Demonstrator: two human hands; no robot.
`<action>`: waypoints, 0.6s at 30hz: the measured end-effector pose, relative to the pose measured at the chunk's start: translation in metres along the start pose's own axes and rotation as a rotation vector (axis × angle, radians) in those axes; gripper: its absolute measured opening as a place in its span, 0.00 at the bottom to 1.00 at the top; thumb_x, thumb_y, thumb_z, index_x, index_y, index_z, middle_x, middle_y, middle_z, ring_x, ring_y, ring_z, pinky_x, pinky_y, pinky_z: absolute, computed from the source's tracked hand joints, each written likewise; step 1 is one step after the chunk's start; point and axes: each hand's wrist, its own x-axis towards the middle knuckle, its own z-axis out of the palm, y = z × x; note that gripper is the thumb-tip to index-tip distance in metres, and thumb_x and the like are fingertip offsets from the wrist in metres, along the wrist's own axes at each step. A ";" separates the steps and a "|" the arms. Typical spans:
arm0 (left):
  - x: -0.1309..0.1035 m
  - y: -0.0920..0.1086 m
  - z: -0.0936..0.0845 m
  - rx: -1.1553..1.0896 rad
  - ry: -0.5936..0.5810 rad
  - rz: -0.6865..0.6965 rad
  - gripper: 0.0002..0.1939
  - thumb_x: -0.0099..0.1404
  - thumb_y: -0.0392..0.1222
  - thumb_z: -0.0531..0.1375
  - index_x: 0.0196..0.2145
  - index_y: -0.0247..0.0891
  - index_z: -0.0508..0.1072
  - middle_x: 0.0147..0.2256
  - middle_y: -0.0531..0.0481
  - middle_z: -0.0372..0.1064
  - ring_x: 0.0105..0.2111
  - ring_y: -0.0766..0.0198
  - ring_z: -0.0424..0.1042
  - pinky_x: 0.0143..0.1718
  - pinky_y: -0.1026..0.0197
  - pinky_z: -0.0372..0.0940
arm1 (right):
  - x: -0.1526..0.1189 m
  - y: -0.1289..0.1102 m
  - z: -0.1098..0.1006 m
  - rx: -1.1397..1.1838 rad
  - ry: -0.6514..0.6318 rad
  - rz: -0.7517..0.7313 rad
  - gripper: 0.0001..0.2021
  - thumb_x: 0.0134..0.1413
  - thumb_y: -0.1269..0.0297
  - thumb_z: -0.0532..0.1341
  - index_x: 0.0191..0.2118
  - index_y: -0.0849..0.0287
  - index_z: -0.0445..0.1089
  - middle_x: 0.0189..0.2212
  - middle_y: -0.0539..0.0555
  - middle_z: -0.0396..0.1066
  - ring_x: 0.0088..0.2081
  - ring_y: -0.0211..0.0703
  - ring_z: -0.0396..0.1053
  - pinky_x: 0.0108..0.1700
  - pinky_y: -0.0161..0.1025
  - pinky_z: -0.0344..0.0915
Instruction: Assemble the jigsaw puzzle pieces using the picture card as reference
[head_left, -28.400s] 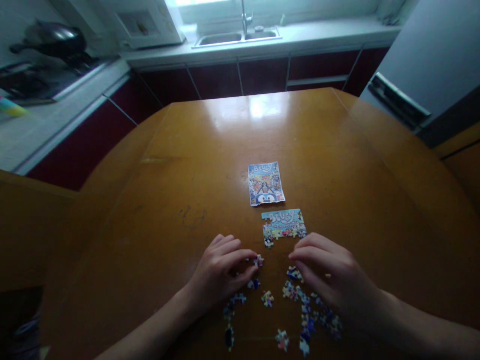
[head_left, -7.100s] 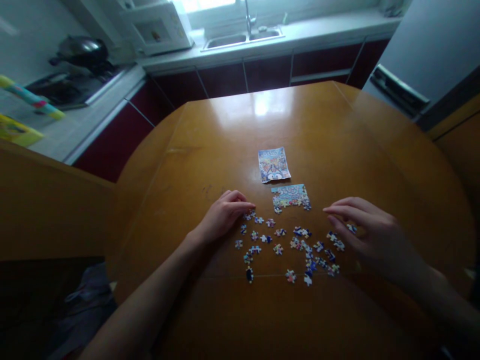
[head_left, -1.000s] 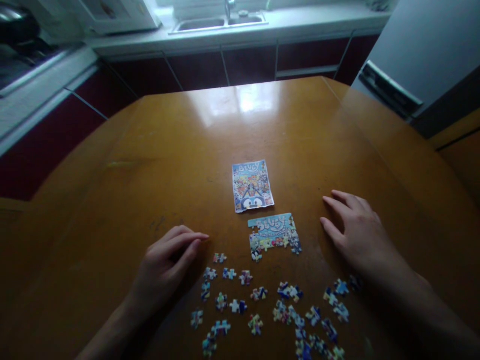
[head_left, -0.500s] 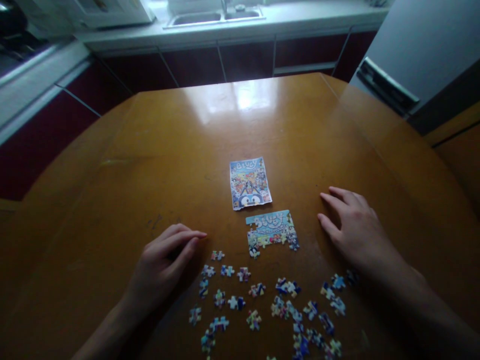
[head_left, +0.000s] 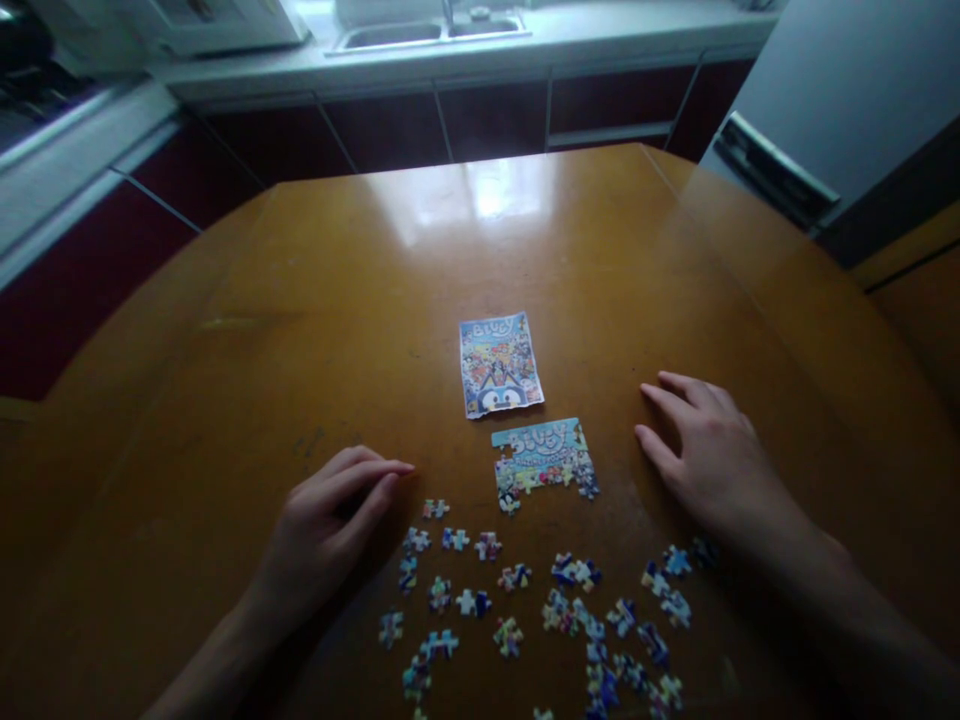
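Note:
My left hand (head_left: 326, 525) rests on the wooden table, left of the loose puzzle pieces, its fingers loosely extended and nothing in it. On the right, my right hand (head_left: 705, 460) lies on the table with fingers spread, holding nothing. Between them sits a partly assembled puzzle (head_left: 544, 455) with a light blue top and "BLUEY" lettering; its lower edge is ragged. Just beyond it lies a printed picture sheet (head_left: 500, 365) with similar lettering. Several loose pieces (head_left: 508, 636) are scattered nearer to me, some touching or overlapping.
The large wooden table (head_left: 337, 270) has a rounded far side. Past it stand a counter with a sink (head_left: 394, 38) and dark red cabinets (head_left: 491, 118). A refrigerator (head_left: 847, 90) is at the right, a stove (head_left: 45, 100) at the far left.

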 end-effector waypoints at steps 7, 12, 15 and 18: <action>0.000 0.001 0.000 0.001 -0.009 -0.025 0.10 0.71 0.46 0.57 0.41 0.43 0.78 0.37 0.51 0.72 0.36 0.63 0.72 0.35 0.64 0.67 | 0.000 0.001 0.000 0.000 0.001 -0.002 0.22 0.62 0.59 0.54 0.57 0.63 0.70 0.58 0.64 0.67 0.59 0.61 0.62 0.58 0.59 0.64; 0.001 0.002 0.000 -0.001 -0.007 -0.007 0.09 0.71 0.45 0.57 0.41 0.43 0.77 0.36 0.51 0.71 0.35 0.64 0.72 0.35 0.64 0.66 | 0.000 0.000 0.000 0.013 0.007 0.000 0.21 0.63 0.60 0.54 0.57 0.61 0.71 0.58 0.64 0.67 0.59 0.62 0.63 0.57 0.59 0.64; 0.001 0.003 0.000 -0.002 -0.008 -0.004 0.09 0.71 0.44 0.57 0.41 0.43 0.77 0.36 0.52 0.71 0.35 0.65 0.72 0.34 0.65 0.66 | 0.000 -0.001 -0.001 0.012 -0.004 0.010 0.21 0.63 0.60 0.54 0.57 0.63 0.70 0.58 0.64 0.67 0.59 0.62 0.63 0.57 0.59 0.64; 0.001 0.004 0.000 -0.003 -0.005 -0.003 0.09 0.71 0.44 0.57 0.40 0.43 0.78 0.36 0.52 0.71 0.35 0.65 0.72 0.34 0.65 0.66 | 0.000 -0.002 -0.002 0.011 -0.013 0.014 0.22 0.63 0.59 0.54 0.57 0.63 0.70 0.58 0.64 0.67 0.59 0.62 0.62 0.58 0.59 0.64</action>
